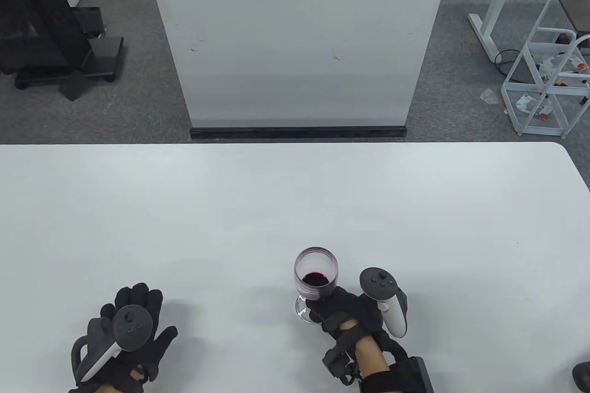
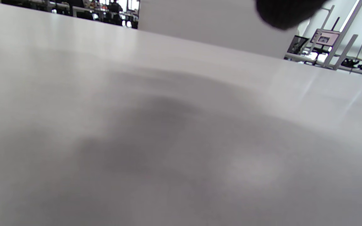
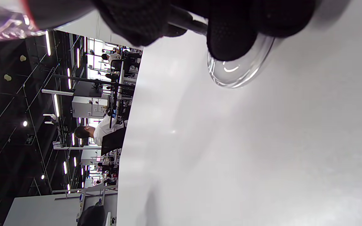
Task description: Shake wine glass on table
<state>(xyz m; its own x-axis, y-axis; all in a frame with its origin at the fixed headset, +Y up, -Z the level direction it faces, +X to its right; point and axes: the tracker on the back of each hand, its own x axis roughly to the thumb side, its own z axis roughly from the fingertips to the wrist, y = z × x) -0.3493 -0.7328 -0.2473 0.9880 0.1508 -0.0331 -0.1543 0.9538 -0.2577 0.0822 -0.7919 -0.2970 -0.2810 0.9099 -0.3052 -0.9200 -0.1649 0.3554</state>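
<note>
Lower centre of table view: wine glass (image 1: 316,275) upright on white table (image 1: 295,199), dark red wine low in bowl. Right hand (image 1: 350,310) just right of glass, gloved fingers (image 3: 231,37) wrapped round stem; round foot (image 3: 240,73) shows below them in right wrist view. Lower left of frame: left hand (image 1: 133,333) flat on table, palm down, fingers spread, holding nothing, well apart from glass.
</note>
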